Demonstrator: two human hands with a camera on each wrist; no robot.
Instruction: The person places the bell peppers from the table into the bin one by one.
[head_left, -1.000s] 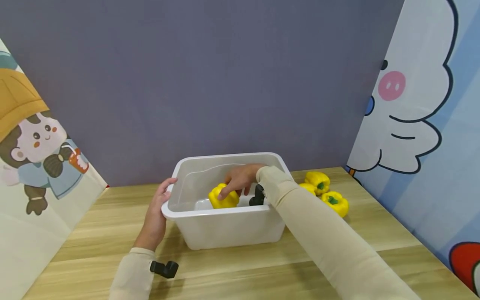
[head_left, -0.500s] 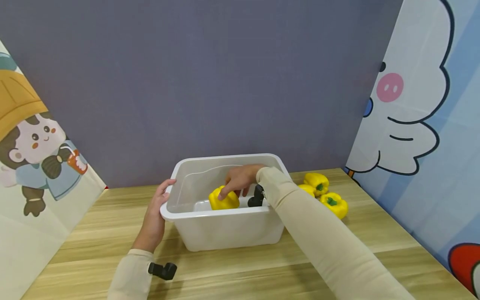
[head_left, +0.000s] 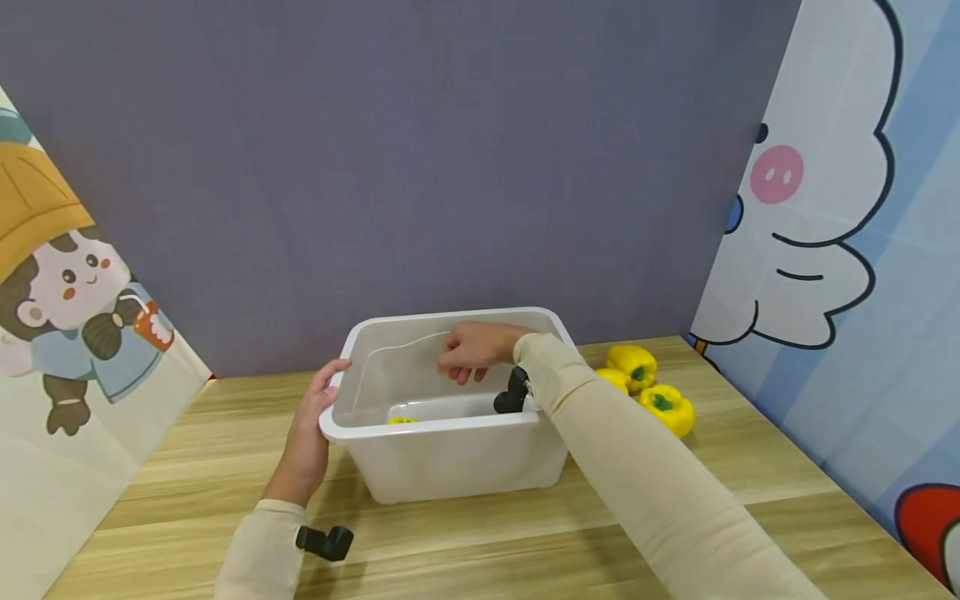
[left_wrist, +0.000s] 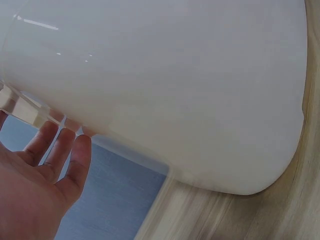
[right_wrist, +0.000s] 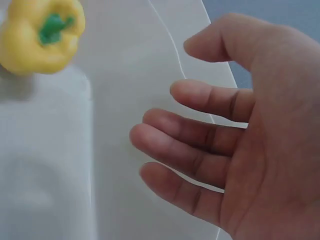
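A white plastic bin (head_left: 457,462) stands on the wooden table. My left hand (head_left: 309,429) is at its left side; in the left wrist view the fingertips touch the outer wall with the fingers nearly straight. My right hand (head_left: 480,346) reaches over the bin's interior, holding nothing, its fingers loosely bent and apart in the right wrist view. A yellow bell pepper (right_wrist: 42,37) with a green stem lies inside the bin, mostly hidden by the front wall in the head view. Between hand and pepper there is a gap.
Right of the bin several yellow bell peppers (head_left: 666,408) lie close together on the table (head_left: 420,550), one partly hidden by the right sleeve. A grey panel (head_left: 480,167) rises behind the bin. Cartoon-printed panels (head_left: 810,208) flank both sides. Each wrist carries a black camera mount (head_left: 326,543).
The right hand has let go of the yellow bell pepper and lifted slightly. The pepper now sits lower, near the bin's front left. The left hand stays at the bin's side.
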